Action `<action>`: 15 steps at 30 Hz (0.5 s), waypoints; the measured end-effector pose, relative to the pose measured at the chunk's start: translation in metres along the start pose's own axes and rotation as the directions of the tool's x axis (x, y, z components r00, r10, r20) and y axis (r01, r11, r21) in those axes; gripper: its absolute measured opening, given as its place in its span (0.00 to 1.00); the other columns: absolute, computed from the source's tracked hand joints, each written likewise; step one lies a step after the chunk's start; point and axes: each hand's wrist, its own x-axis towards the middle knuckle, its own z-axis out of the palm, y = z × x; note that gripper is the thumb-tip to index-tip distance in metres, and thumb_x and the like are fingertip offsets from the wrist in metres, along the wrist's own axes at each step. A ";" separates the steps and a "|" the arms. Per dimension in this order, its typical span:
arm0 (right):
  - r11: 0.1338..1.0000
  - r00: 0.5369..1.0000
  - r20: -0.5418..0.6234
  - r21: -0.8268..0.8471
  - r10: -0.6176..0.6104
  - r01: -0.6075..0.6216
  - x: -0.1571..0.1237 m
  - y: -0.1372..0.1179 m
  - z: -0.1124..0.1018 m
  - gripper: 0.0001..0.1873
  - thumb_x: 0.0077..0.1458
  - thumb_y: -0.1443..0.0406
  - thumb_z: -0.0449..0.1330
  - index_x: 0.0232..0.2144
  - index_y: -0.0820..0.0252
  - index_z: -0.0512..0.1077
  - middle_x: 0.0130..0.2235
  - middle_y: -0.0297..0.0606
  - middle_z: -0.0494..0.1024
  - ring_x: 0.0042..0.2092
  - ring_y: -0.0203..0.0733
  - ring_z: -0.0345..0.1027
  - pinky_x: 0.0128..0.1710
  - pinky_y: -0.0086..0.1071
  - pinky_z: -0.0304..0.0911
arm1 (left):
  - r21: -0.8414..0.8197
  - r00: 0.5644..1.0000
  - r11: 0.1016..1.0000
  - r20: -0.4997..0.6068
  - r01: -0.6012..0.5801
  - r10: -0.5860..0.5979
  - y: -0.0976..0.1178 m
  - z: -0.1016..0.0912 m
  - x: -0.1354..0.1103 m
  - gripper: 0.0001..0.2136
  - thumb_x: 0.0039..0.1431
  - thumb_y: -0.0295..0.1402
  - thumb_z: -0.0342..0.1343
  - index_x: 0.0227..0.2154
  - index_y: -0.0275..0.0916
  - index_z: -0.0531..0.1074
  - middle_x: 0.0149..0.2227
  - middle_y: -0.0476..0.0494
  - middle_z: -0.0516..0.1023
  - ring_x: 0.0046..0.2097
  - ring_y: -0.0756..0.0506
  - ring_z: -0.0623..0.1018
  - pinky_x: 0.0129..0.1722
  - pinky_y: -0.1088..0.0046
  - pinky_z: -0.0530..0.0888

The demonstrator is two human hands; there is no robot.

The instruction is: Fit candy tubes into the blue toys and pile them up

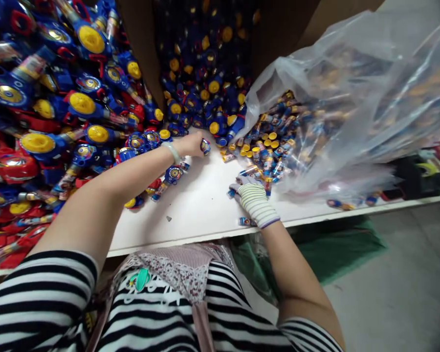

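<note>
My bare left hand, a pale bangle on its wrist, is closed on a small blue toy with a round face, above the white tabletop. In a striped glove, my right hand is at the edge of a pile of small tubes with yellow caps. Its fingers are bent around a little blue tube. Another tube lies below that hand. A blue toy with a clear tube attached rests on the table below my left forearm.
Blue and red toys with yellow discs are heaped at the left. More blue toys fill a cardboard box at the back. A clear plastic bag of tubes spreads at the right. Green cloth hangs below the table's front edge.
</note>
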 end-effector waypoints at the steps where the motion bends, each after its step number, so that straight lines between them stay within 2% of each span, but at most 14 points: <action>1: 0.997 1.000 -0.028 0.072 -0.007 0.009 -0.002 -0.001 0.000 0.14 0.55 0.66 0.61 0.44 0.58 0.78 0.55 0.49 0.73 0.55 0.56 0.64 0.53 0.49 0.59 | -0.177 1.000 0.984 0.013 0.002 0.001 0.003 -0.002 -0.011 0.33 0.29 0.24 0.69 0.46 0.32 0.70 0.37 0.39 0.75 0.40 0.38 0.77 0.42 0.66 0.74; 3: 0.942 0.994 -0.107 0.334 0.011 0.026 -0.006 -0.007 0.003 0.14 0.54 0.62 0.62 0.44 0.60 0.76 0.49 0.48 0.76 0.51 0.53 0.67 0.51 0.47 0.62 | -0.532 0.999 0.846 0.047 0.017 0.010 0.010 -0.004 -0.037 0.34 0.31 0.25 0.69 0.48 0.37 0.69 0.37 0.44 0.75 0.36 0.44 0.77 0.35 0.71 0.74; 4: 0.865 0.988 -0.148 0.501 0.042 0.038 -0.007 -0.012 0.004 0.15 0.54 0.60 0.62 0.43 0.60 0.75 0.45 0.46 0.77 0.47 0.50 0.69 0.49 0.46 0.64 | -0.667 0.999 0.745 0.050 0.029 0.007 0.014 -0.004 -0.052 0.32 0.33 0.25 0.68 0.48 0.39 0.68 0.38 0.45 0.74 0.35 0.46 0.76 0.33 0.72 0.74; 6: 0.606 0.969 -0.203 0.791 0.141 0.078 -0.008 -0.030 0.009 0.18 0.53 0.56 0.63 0.42 0.60 0.72 0.40 0.41 0.77 0.41 0.45 0.72 0.44 0.42 0.67 | -0.830 0.999 0.557 0.006 0.031 -0.046 0.020 0.000 -0.081 0.29 0.36 0.27 0.67 0.46 0.40 0.67 0.37 0.47 0.73 0.34 0.49 0.76 0.32 0.75 0.73; 8: 0.328 0.944 -0.210 0.937 0.254 0.121 -0.006 -0.053 0.013 0.20 0.51 0.53 0.64 0.40 0.58 0.68 0.38 0.38 0.77 0.36 0.41 0.73 0.39 0.39 0.69 | -0.907 0.989 0.421 -0.072 -0.010 -0.132 0.025 0.008 -0.105 0.27 0.37 0.28 0.67 0.44 0.40 0.66 0.36 0.49 0.72 0.34 0.51 0.75 0.33 0.76 0.73; 9: 0.232 0.934 -0.207 0.962 0.291 0.141 -0.004 -0.065 0.014 0.21 0.50 0.52 0.65 0.40 0.58 0.67 0.38 0.37 0.77 0.36 0.40 0.73 0.39 0.38 0.69 | -0.927 0.980 0.374 -0.107 -0.037 -0.169 0.026 0.012 -0.115 0.26 0.38 0.29 0.66 0.43 0.41 0.65 0.36 0.50 0.72 0.35 0.51 0.75 0.33 0.76 0.74; 10: 0.174 0.930 -0.205 0.972 0.305 0.157 -0.001 -0.075 0.014 0.22 0.49 0.52 0.65 0.40 0.57 0.66 0.39 0.37 0.77 0.35 0.39 0.73 0.39 0.38 0.69 | -0.939 0.971 0.339 -0.134 -0.061 -0.196 0.026 0.016 -0.122 0.26 0.39 0.29 0.66 0.43 0.41 0.64 0.36 0.51 0.72 0.35 0.51 0.75 0.34 0.76 0.74; 11: 0.152 0.932 -0.205 0.974 0.299 0.166 0.001 -0.085 0.013 0.22 0.50 0.52 0.65 0.42 0.57 0.66 0.40 0.38 0.77 0.35 0.39 0.73 0.38 0.37 0.70 | -0.945 0.964 0.317 -0.158 -0.084 -0.215 0.026 0.019 -0.128 0.25 0.39 0.30 0.66 0.43 0.42 0.64 0.36 0.51 0.72 0.35 0.52 0.75 0.35 0.77 0.74; 12: 0.167 0.940 -0.207 0.972 0.271 0.166 0.004 -0.092 0.012 0.22 0.51 0.51 0.64 0.43 0.57 0.66 0.40 0.38 0.77 0.35 0.39 0.73 0.38 0.37 0.70 | -0.946 0.956 0.307 -0.182 -0.106 -0.231 0.026 0.022 -0.133 0.25 0.40 0.30 0.66 0.43 0.42 0.63 0.36 0.51 0.71 0.35 0.52 0.75 0.35 0.77 0.73; 13: 0.221 0.950 -0.212 0.962 0.228 0.162 0.006 -0.098 0.009 0.22 0.53 0.51 0.62 0.45 0.57 0.67 0.40 0.39 0.77 0.35 0.40 0.73 0.38 0.37 0.70 | -0.944 0.948 0.305 -0.206 -0.126 -0.244 0.025 0.024 -0.136 0.25 0.40 0.30 0.66 0.44 0.43 0.63 0.36 0.52 0.71 0.35 0.52 0.74 0.35 0.77 0.73; 15: 0.413 0.962 -0.236 0.896 0.138 0.160 0.009 -0.104 0.004 0.22 0.58 0.51 0.56 0.47 0.58 0.69 0.40 0.41 0.78 0.35 0.42 0.73 0.39 0.38 0.69 | -0.935 0.932 0.311 -0.253 -0.167 -0.259 0.022 0.028 -0.139 0.26 0.42 0.32 0.65 0.45 0.44 0.61 0.37 0.51 0.71 0.36 0.52 0.75 0.37 0.76 0.74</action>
